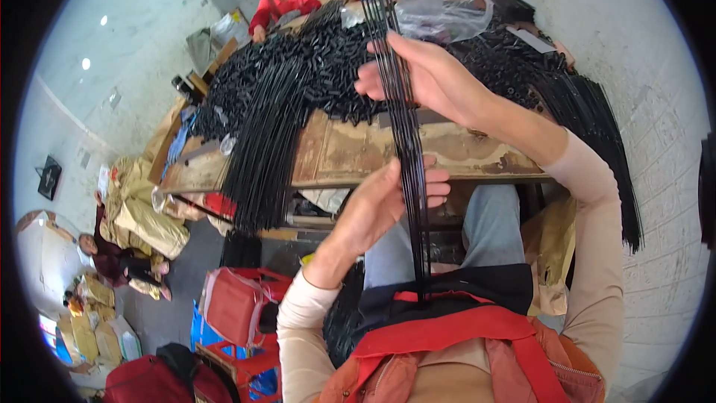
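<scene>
A bundle of long, thin black rods [399, 116] stands nearly upright in front of me, its lower ends close to my lap. My right hand [426, 78] is closed around the upper part, with the fingers passing behind the rods. Lower down, my left hand [379, 205] wraps the same bundle, thumb on the near side and fingertips showing past it. Just beyond the bundle, a heap of short black tubular pieces [335, 63] covers the wooden table [335, 145].
More black rods [265, 145] hang over the table's front edge at left, and others [597, 127] at right. Clear plastic bags [440, 4] lie on the heap. A person in red [283, 4] sits across the table. A red chair [235, 310] stands at lower left.
</scene>
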Action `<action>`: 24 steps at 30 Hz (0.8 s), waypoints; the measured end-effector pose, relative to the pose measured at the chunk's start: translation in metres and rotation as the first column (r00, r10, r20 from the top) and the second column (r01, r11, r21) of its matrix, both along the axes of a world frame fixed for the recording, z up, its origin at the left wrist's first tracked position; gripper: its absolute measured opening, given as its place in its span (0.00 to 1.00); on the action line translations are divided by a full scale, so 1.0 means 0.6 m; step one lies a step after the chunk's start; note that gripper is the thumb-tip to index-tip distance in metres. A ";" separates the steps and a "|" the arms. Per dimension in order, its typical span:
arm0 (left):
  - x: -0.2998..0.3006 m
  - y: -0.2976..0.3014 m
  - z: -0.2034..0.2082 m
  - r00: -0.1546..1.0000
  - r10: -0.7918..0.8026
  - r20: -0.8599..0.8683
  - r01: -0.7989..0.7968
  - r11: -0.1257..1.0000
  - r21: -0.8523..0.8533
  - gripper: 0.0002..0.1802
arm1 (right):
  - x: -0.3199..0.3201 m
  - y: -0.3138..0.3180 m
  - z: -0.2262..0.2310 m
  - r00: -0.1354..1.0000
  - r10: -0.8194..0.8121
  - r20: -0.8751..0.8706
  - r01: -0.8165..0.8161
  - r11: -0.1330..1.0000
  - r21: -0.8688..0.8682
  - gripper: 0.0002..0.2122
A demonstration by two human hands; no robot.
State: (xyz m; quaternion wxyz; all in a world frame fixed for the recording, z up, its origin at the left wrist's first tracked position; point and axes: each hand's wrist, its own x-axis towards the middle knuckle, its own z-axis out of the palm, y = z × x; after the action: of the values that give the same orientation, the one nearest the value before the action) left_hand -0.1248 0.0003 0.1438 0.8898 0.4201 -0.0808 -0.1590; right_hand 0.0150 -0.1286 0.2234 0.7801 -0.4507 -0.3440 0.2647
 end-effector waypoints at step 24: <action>0.013 -0.086 0.012 0.981 0.191 0.022 -0.192 0.967 0.167 0.14 | -0.052 -0.166 -0.042 0.942 0.132 0.308 0.132 0.699 -0.703 0.17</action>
State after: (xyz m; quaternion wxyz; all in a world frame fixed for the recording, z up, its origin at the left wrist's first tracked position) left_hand -0.1168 -0.0514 0.1510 0.8620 0.5002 -0.0288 -0.0775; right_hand -0.0161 -0.2281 0.1980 0.4731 -0.7559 -0.3417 0.2966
